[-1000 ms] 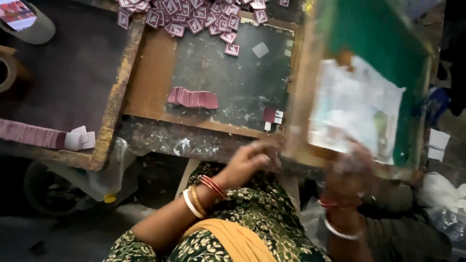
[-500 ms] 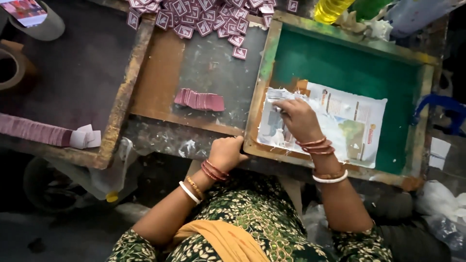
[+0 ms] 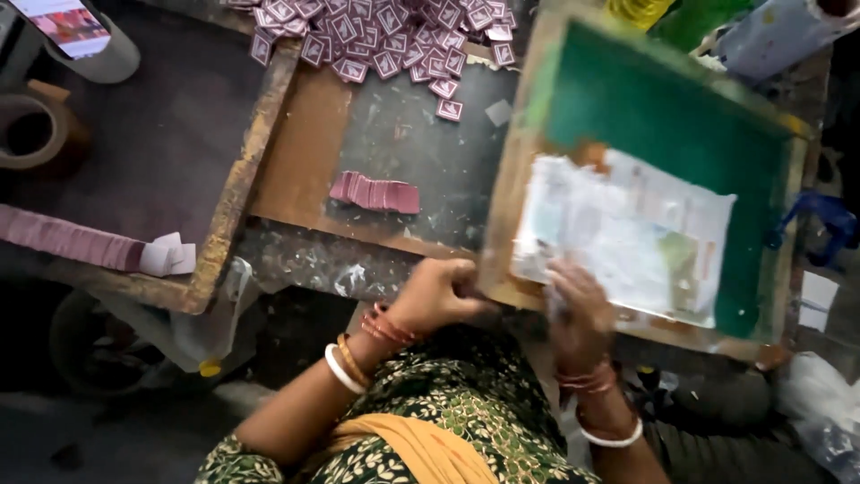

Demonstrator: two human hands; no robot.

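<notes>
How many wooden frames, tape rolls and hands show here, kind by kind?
Wooden frames: 2, the green-mesh wooden screen frame and the brown wooden tray frame.
Brown tape rolls: 1.
Hands: 2, left hand and right hand.
Total: 5.

Green screen frame (image 3: pixel 681 134); maroon cards (image 3: pixel 376 193); floral-green dress (image 3: pixel 466 403).

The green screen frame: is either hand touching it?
Yes: the left hand grips the green screen frame at its near corner, the right hand its near edge.
</notes>
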